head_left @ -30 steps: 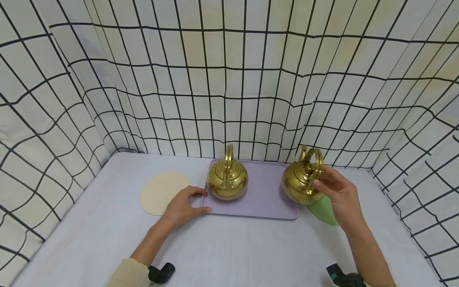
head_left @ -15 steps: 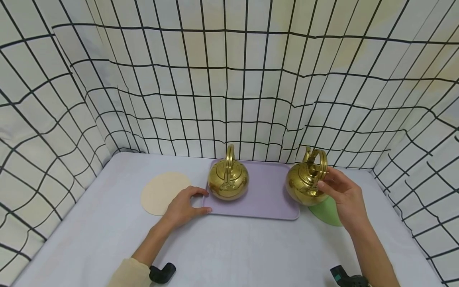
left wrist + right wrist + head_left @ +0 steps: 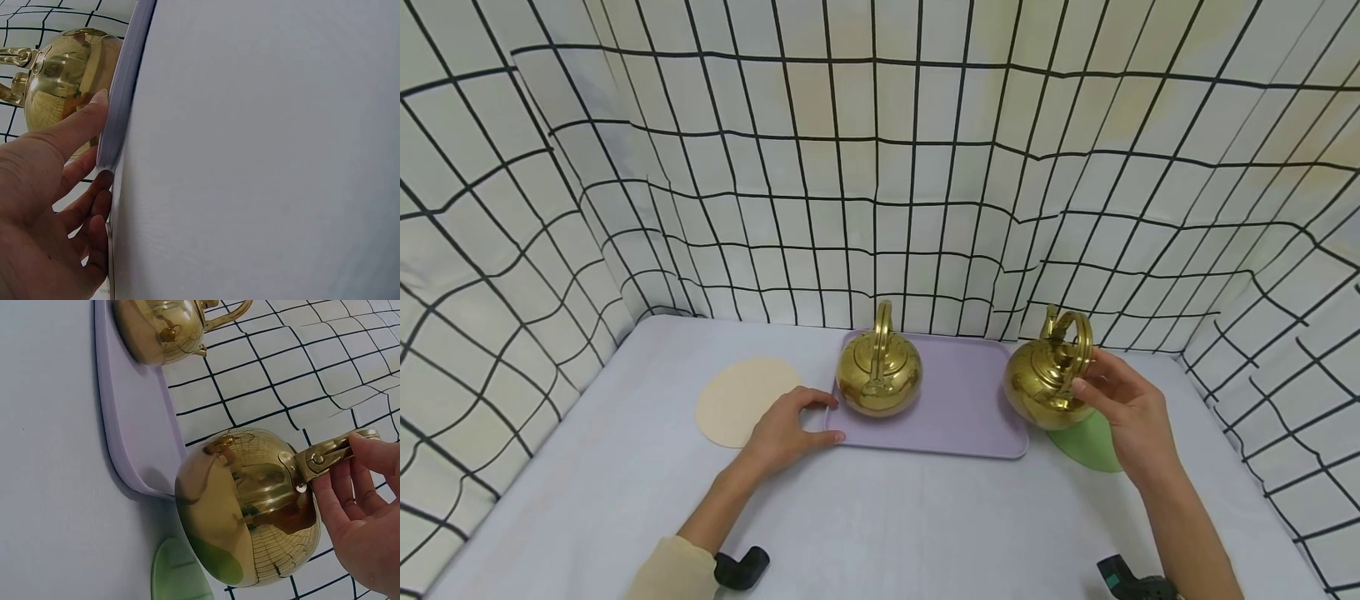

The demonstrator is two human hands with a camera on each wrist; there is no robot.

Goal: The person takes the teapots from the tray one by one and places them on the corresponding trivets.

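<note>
A person's two bare hands worked over a pale worktop (image 3: 880,517) enclosed by white cloth walls printed with a black grid. The right hand (image 3: 1131,412) had its grip closed around the arched handle of a shiny brass kettle (image 3: 1047,385), fingers curled over the handle's top. The right wrist view showed this kettle lifted clear of the worktop, hanging above a round green mat (image 3: 1086,442) that lay just beside the right end of a lilac tray (image 3: 958,417); part of the mat was hidden under the kettle. The left hand (image 3: 786,429) rested on the worktop at the tray's left end; in the left wrist view its thumb lay on top of the tray's rim and its fingers curled under that rim, pinching it. A second brass kettle (image 3: 878,377) stood upright on the left part of the tray, its handle raised, close to the left hand but not touching it. A round cream mat (image 3: 741,400) lay flat on the worktop to the left of the tray, partly covered by the left hand.
</note>
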